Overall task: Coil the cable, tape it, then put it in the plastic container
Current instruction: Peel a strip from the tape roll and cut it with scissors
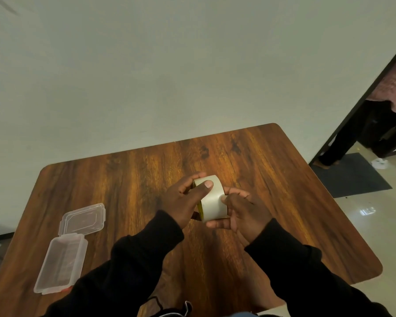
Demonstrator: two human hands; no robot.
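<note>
— Cable: where is it? I cannot find a coil anywhere on the table (284, 202).

— Not plainly in view. A dark loop shows at the bottom edge of the frame, near the sleeves, but I cannot tell whether that is it. Item in hand: one tape roll (212, 199), pale, held at frame centre above the wood.

— Hands?

— Left hand (183, 202): fingers wrapped round the roll's left side, thumb pressed flat on its outer face. Right hand (245, 213): fingers curled close against the right side, tips picking at the surface.

— So the taping step?

— Its preparation, I judge. Next calls for finding the loose end and peeling a strip free.

— Container?

— Plastic container (60, 264): clear, open, lower left of the frame; hinged lid (82, 219) laid back beyond it.

— Room?

— Dark-grained wooden top, rounded corners. Plain pale wall across the upper frame. Dark doorway at right; someone stands there on a mat.
</note>
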